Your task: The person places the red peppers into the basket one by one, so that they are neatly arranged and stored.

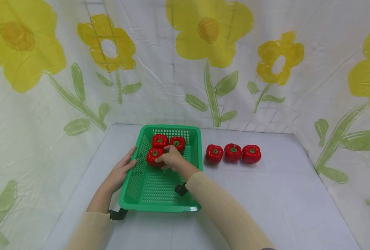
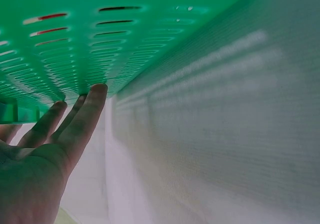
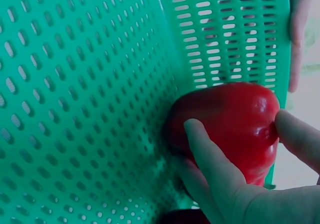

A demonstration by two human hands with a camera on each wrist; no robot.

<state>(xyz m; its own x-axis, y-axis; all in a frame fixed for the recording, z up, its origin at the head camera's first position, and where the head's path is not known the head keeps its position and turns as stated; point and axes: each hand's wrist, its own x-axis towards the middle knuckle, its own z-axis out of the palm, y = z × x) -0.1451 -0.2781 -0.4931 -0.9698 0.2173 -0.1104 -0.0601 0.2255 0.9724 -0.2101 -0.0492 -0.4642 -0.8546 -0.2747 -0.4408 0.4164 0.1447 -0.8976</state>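
Inside a green plastic basket (image 1: pixel 160 207), my right hand (image 1: pixel 173 159) holds a red bell pepper (image 1: pixel 153 158) at the basket's left side. In the right wrist view, fingers lie on both sides of this glossy pepper (image 3: pixel 230 119), which sits against the slotted wall. Two more red bell peppers, one at the back left (image 1: pixel 160 140) and one at the back right (image 1: pixel 177 142), are in the basket just behind it. My left hand (image 1: pixel 119 172) touches the basket's outer left wall, its fingers extended; the left wrist view shows fingertips (image 2: pixel 98 89) at the slotted side.
To the right of the basket, three red bell peppers stand in a row: a left one (image 1: pixel 214 155), a middle one (image 1: pixel 233 153) and a right one (image 1: pixel 251 154). They rest on a white table (image 1: pixel 281 194). A flower-printed curtain (image 1: pixel 160 93) encloses the back and sides.
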